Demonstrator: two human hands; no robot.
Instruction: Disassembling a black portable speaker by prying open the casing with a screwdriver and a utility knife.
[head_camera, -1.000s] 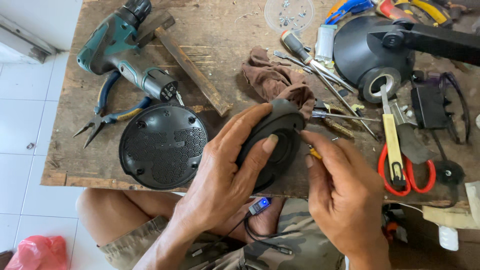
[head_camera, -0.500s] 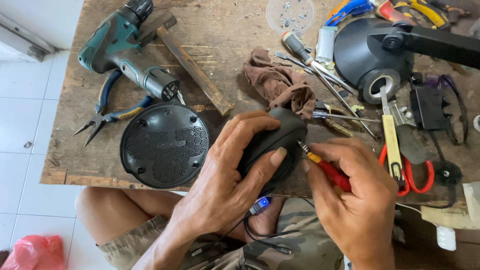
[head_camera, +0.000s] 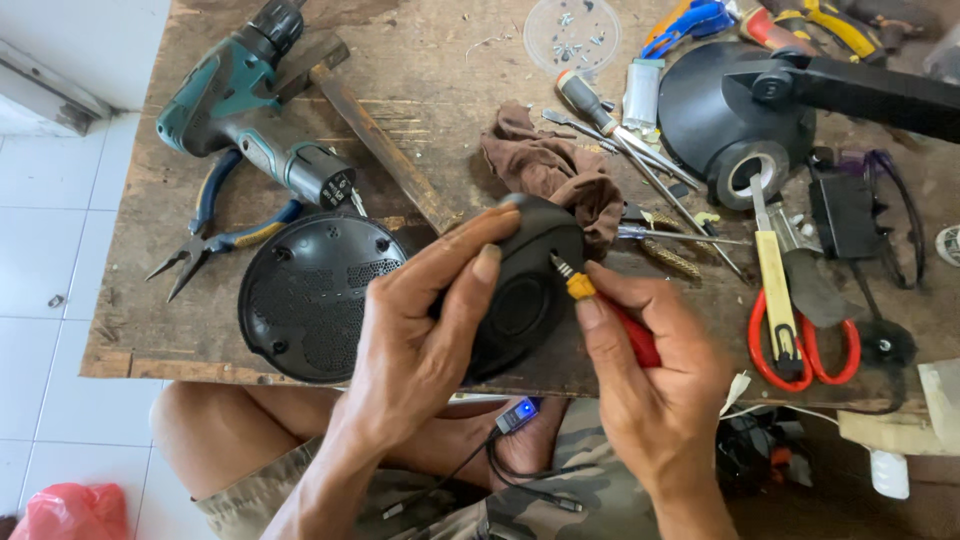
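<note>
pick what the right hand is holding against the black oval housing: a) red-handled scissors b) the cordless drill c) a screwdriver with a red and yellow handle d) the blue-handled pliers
c: the right hand grips a screwdriver with a red and yellow handle, its tip at a hole in the black oval housing that the left hand holds; the scissors, pliers and drill lie untouched on the table.

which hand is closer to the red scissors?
Right. The right hand is just left of the red scissors, apart from them; the left hand is farther left, on the black housing.
</note>
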